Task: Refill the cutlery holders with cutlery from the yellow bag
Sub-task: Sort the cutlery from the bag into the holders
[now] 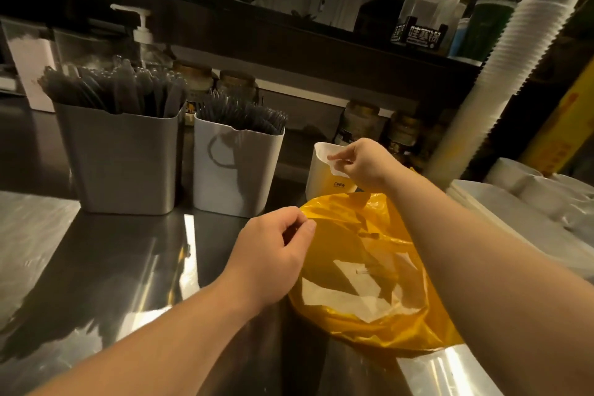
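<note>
Pinched the mouth edge of the yellow bag (369, 321) with the left grip (273, 244), fingers curled. Closed the right grip (363, 161), as far as could be seen, on the near rim of the small holder (321, 177). Left the bag slumped on the table (96, 251), touching the left grip, lengthwise toward that holder just beyond. Counted three holders with the grey holder (119, 157) and white holder (234, 170), and one bag.

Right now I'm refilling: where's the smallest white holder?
The smallest holder stands right of centre, head view, behind the yellow bag; the right hand pinches its rim.
</note>
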`<state>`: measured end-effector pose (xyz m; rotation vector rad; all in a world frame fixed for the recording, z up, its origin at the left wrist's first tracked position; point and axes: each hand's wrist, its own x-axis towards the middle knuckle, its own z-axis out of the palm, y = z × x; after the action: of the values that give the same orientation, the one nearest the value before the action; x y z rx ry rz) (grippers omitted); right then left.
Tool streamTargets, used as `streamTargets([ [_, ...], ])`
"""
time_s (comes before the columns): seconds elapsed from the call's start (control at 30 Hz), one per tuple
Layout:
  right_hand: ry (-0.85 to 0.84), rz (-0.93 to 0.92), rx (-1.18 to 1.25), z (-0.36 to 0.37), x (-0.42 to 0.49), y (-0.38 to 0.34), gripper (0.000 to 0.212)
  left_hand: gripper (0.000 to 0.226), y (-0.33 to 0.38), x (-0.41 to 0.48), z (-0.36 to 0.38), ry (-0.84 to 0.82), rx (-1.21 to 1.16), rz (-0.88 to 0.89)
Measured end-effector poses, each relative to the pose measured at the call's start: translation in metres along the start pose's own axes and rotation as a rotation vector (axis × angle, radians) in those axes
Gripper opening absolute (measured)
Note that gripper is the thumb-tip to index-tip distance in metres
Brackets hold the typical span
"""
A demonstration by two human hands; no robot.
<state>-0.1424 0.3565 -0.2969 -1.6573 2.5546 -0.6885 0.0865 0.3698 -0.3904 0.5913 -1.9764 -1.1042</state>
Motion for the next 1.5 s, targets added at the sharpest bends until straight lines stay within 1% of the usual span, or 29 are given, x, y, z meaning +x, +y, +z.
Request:
streamTargets([
  [0.07,-0.073,0.011,-0.004,-0.007,-0.003,0.000,0.034,0.020,0.001,-0.003,0.002,-0.050,0.034,0.017],
  [0.1,-0.066,0.012,0.019,-0.011,-0.006,-0.001,0.038,0.020,0.003,-0.005,0.003,-0.069,0.042,0.028],
  [0.17,0.062,-0.007,0.123,-0.020,-0.016,0.001,0.045,0.016,0.007,-0.008,0.005,-0.092,0.075,0.063],
  [0.2,0.158,-0.005,0.180,-0.027,-0.027,0.005,0.044,0.013,0.009,-0.009,0.006,-0.105,0.106,0.080],
  [0.23,0.254,-0.001,0.186,-0.033,-0.041,0.009,0.040,0.008,0.009,-0.010,0.006,-0.124,0.151,0.096],
  [0.27,0.339,0.022,0.133,-0.039,-0.059,0.020,0.034,0.003,0.010,-0.011,0.007,-0.152,0.203,0.111],
  [0.3,0.399,0.072,0.040,-0.042,-0.077,0.031,0.030,0.007,0.010,-0.012,0.007,-0.178,0.268,0.126],
  [0.33,0.434,0.158,-0.062,-0.043,-0.096,0.047,0.028,0.014,0.011,-0.014,0.011,-0.207,0.330,0.136],
  [0.37,0.432,0.264,-0.167,-0.043,-0.112,0.060,0.031,0.023,0.013,-0.014,0.013,-0.231,0.386,0.129],
  [0.4,0.378,0.386,-0.249,-0.041,-0.124,0.074,0.037,0.034,0.015,-0.016,0.017,-0.260,0.420,0.097],
  [0.47,0.202,0.568,-0.274,-0.035,-0.133,0.093,0.052,0.061,0.016,-0.017,0.021,-0.376,0.477,-0.001],
  [0.5,0.152,0.614,-0.239,-0.032,-0.134,0.099,0.056,0.073,0.017,-0.018,0.022,-0.450,0.517,-0.038],
  [0.57,0.164,0.634,-0.175,-0.027,-0.129,0.105,0.061,0.091,0.015,-0.017,0.021,-0.543,0.578,-0.076],
  [0.67,0.175,0.665,-0.034,-0.015,-0.127,0.113,0.065,0.110,0.014,-0.015,0.019,-0.579,0.622,-0.135],
  [0.73,0.193,0.581,0.022,-0.013,-0.127,0.108,0.056,0.120,0.013,-0.014,0.015,-0.583,0.663,-0.151],
  [0.77,0.271,0.485,0.008,-0.019,-0.128,0.101,0.051,0.125,0.014,-0.015,0.014,-0.577,0.680,-0.156],
  [0.83,0.551,0.226,-0.081,-0.040,-0.133,0.080,0.046,0.133,0.019,-0.017,0.012,-0.547,0.705,-0.176],
  [0.87,0.681,0.091,-0.131,-0.050,-0.137,0.065,0.046,0.137,0.022,-0.018,0.011,-0.530,0.711,-0.208],
  [0.9,0.767,-0.018,-0.174,-0.059,-0.140,0.050,0.049,0.141,0.024,-0.018,0.012,-0.519,0.704,-0.252],
  [0.93,0.806,-0.091,-0.218,-0.066,-0.143,0.037,0.052,0.144,0.026,-0.017,0.014,-0.515,0.687,-0.301],
  [0.97,0.812,-0.135,-0.262,-0.069,-0.143,0.025,0.055,0.144,0.026,-0.015,0.014,-0.519,0.677,-0.330],
  [1.07,0.805,-0.208,-0.346,-0.079,-0.143,0.003,0.059,0.133,0.024,-0.009,0.017,-0.547,0.721,-0.318],
  [1.13,0.824,-0.246,-0.339,-0.083,-0.140,-0.003,0.058,0.138,0.023,-0.011,0.018,-0.544,0.697,-0.334],
  [1.2,0.775,-0.247,-0.333,-0.082,-0.134,-0.003,0.059,0.139,0.025,-0.013,0.019,-0.562,0.716,-0.365],
  [1.27,0.720,-0.235,-0.317,-0.077,-0.128,0.001,0.059,0.126,0.026,-0.014,0.021,-0.596,0.771,-0.376],
  [1.3,0.722,-0.228,-0.306,-0.074,-0.126,0.002,0.060,0.118,0.028,-0.014,0.020,-0.612,0.786,-0.370],
  [1.37,0.761,-0.244,-0.289,-0.074,-0.126,0.002,0.064,0.104,0.031,-0.016,0.020,-0.645,0.802,-0.355],
  [1.43,0.834,-0.309,-0.292,-0.076,-0.129,-0.003,0.065,0.083,0.033,-0.019,0.019,-0.661,0.810,-0.325],
  [1.5,0.892,-0.368,-0.294,-0.076,-0.128,-0.004,0.064,0.063,0.036,-0.020,0.019,-0.601,0.797,-0.278],
])
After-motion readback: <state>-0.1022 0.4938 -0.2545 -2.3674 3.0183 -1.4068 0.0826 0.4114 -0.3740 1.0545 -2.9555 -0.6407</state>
